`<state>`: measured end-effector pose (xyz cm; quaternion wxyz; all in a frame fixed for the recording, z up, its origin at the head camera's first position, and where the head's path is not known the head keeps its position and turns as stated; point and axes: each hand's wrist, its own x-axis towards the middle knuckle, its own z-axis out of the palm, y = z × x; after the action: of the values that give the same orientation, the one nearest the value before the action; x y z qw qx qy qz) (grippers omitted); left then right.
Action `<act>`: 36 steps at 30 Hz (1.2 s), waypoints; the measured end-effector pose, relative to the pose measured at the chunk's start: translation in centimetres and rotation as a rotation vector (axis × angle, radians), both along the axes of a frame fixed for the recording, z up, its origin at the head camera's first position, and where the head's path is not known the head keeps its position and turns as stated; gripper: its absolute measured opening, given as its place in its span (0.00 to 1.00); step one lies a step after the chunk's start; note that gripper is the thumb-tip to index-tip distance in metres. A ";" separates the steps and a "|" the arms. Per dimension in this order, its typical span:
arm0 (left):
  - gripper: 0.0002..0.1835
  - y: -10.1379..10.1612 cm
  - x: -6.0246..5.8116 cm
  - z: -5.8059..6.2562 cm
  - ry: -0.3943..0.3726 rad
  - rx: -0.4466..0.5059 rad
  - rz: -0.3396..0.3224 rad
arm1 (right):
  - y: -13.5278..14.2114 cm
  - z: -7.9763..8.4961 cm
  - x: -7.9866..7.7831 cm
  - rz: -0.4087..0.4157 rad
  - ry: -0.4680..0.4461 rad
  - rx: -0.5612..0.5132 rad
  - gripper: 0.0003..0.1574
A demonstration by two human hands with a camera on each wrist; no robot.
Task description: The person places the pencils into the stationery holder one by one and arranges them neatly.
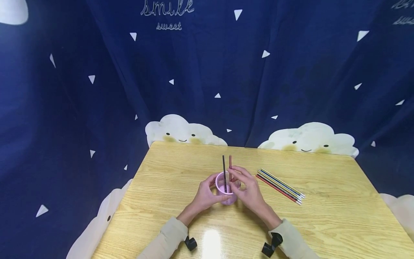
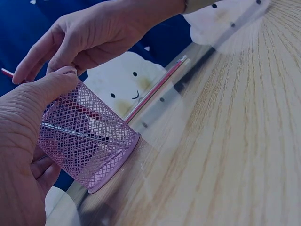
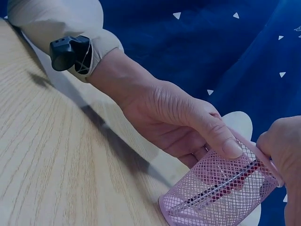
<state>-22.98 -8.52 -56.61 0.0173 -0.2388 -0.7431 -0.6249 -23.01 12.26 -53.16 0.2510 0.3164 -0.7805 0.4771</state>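
A pink mesh pencil cup [image 1: 229,201] stands on the table with its base down. My left hand [image 1: 204,195] grips it from the left side, the thumb along the near side by the rim. Inside the cup a dark pencil [image 1: 224,166] leans with its upper end sticking out. Beside it is a red pencil [image 1: 230,161], which my right hand [image 1: 249,190] pinches between thumb and fingers at the rim. Through the mesh [image 3: 221,188] in the right wrist view, the lower parts of both pencils show. The right fingertips are partly hidden there.
To the right of the cup, several pencils [image 1: 280,187] lie side by side on the wooden table [image 1: 330,208], among them red, yellow and blue ones. A dark blue curtain [image 1: 207,64] with white clouds and triangles hangs behind the table.
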 end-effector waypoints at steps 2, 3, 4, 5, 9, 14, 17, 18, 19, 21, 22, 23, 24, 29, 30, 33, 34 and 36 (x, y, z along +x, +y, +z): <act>0.44 0.0 0.0 0.0 0.003 -0.007 0.005 | 0.1 0.1 0.1 0.012 -0.021 0.030 0.32; 0.44 0.0 0.0 0.0 0.005 -0.009 0.006 | 0.1 0.2 0.2 0.013 -0.034 0.050 0.31; 0.44 0.0 0.1 0.0 0.004 -0.011 0.007 | 0.1 0.3 0.3 0.008 -0.046 0.074 0.30; 0.44 0.0 0.1 0.0 0.002 -0.015 0.007 | 0.2 0.3 0.4 -0.001 -0.058 0.098 0.30; 0.44 0.0 0.1 0.1 -0.013 -0.005 -0.003 | 0.1 0.5 0.6 -0.045 -0.089 0.168 0.31; 0.44 0.0 0.1 0.1 -0.008 -0.006 -0.005 | 0.0 0.8 0.6 -0.070 -0.076 0.170 0.31; 0.44 0.0 0.1 0.1 0.005 -0.016 -0.003 | 0.1 0.9 0.6 -0.075 -0.069 0.168 0.32; 0.44 0.0 0.1 0.1 0.010 -0.015 -0.004 | 0.1 0.9 0.6 -0.077 -0.064 0.170 0.32; 0.44 0.0 0.1 0.1 0.015 -0.014 -0.004 | 0.1 0.9 0.6 -0.079 -0.065 0.174 0.31; 0.44 0.0 0.0 0.1 0.020 -0.015 -0.003 | 0.1 0.9 0.5 -0.084 -0.063 0.188 0.31; 0.44 0.0 0.0 0.0 0.022 -0.015 -0.003 | 0.1 0.9 0.5 -0.086 -0.064 0.196 0.31; 0.44 0.0 0.0 0.0 0.022 -0.014 -0.002 | 0.1 0.9 0.4 -0.088 -0.064 0.206 0.30; 0.44 0.0 0.0 -0.1 0.026 -0.011 -0.003 | 0.1 0.9 0.4 -0.092 -0.063 0.216 0.31; 0.44 0.0 0.0 -0.1 0.017 -0.001 -0.004 | 0.2 0.7 0.4 -0.096 -0.059 0.217 0.31; 0.44 0.0 0.0 -0.1 0.015 0.003 -0.005 | 0.3 0.7 0.4 -0.098 -0.054 0.211 0.31; 0.45 0.1 0.0 -0.1 0.010 0.016 -0.004 | 0.4 0.6 0.4 -0.096 -0.033 0.183 0.30; 0.45 0.1 0.0 -0.1 0.006 0.019 -0.003 | 0.5 0.5 0.4 -0.096 -0.028 0.171 0.30; 0.45 0.1 0.1 -0.1 -0.002 0.023 -0.001 | 0.8 0.5 0.4 -0.096 -0.024 0.152 0.28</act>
<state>-22.93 -8.42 -56.73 0.0191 -0.2385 -0.7358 -0.6336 -22.65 13.05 -52.66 0.2392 0.2911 -0.8317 0.4077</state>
